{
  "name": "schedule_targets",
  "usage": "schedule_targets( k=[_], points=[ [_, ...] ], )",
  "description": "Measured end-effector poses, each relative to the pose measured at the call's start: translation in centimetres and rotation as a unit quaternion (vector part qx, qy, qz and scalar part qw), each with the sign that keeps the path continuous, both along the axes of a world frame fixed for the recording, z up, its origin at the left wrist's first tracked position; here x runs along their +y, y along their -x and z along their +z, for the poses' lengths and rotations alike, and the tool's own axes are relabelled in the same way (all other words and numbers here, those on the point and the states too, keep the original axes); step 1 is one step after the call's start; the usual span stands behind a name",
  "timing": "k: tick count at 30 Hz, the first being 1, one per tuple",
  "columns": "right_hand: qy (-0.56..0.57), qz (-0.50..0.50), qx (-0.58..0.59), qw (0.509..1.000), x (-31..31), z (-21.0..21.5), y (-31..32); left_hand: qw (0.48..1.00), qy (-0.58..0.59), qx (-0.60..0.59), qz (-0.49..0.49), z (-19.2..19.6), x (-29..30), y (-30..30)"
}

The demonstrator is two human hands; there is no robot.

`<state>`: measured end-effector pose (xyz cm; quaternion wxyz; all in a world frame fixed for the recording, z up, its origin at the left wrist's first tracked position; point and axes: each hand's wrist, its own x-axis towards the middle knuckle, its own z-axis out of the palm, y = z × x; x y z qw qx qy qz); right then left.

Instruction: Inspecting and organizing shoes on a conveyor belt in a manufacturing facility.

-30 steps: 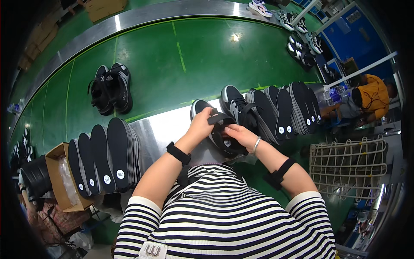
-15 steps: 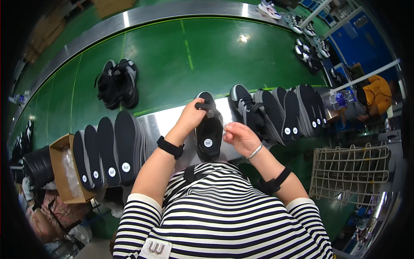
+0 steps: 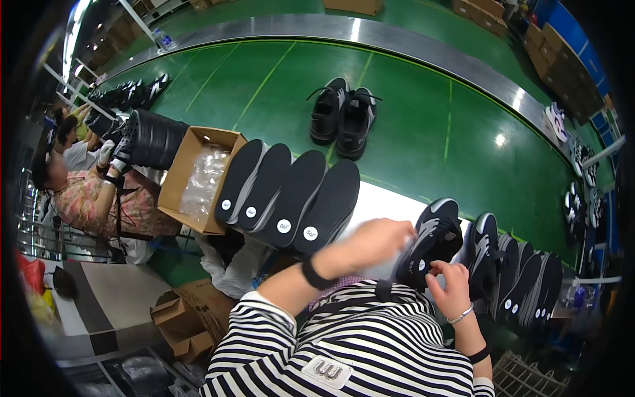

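A black-and-grey sneaker (image 3: pixel 438 228) stands in front of me, toe pointing away, with a round white label near its heel. My left hand (image 3: pixel 387 239) is just left of this sneaker, smeared by motion, so its fingers do not show clearly. With bent fingers, my right hand (image 3: pixel 452 286) grips the sneaker's heel edge. Directly to the right stands a second, similar sneaker (image 3: pixel 485 245). Black insoles with grey undersides and round white labels lie in piles on both sides, a left pile (image 3: pixel 334 198) and a right pile (image 3: pixel 526 281).
A pair of black sneakers (image 3: pixel 340 122) rests on the green belt (image 3: pixel 410 99) ahead. An open cardboard box (image 3: pixel 173 178) with clear plastic stands left of the insoles. At far left is another person (image 3: pixel 92 198) in a floral top. A wire rack (image 3: pixel 529 377) is at lower right.
The view has swung left, bringing the cardboard box and another person further into it. My left hand has left the sneaker's tongue for its left side; my right hand has come to its heel.
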<state>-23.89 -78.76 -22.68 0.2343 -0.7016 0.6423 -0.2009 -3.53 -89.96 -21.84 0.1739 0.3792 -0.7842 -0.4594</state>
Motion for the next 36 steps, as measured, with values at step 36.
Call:
schedule_targets(
  k=[36],
  points=[
    [-0.096,-0.232,0.146,0.957,5.4,-2.6,6.4,0.948,0.281,-0.121,-0.085,-2.9,-0.2,1.3]
  ],
)
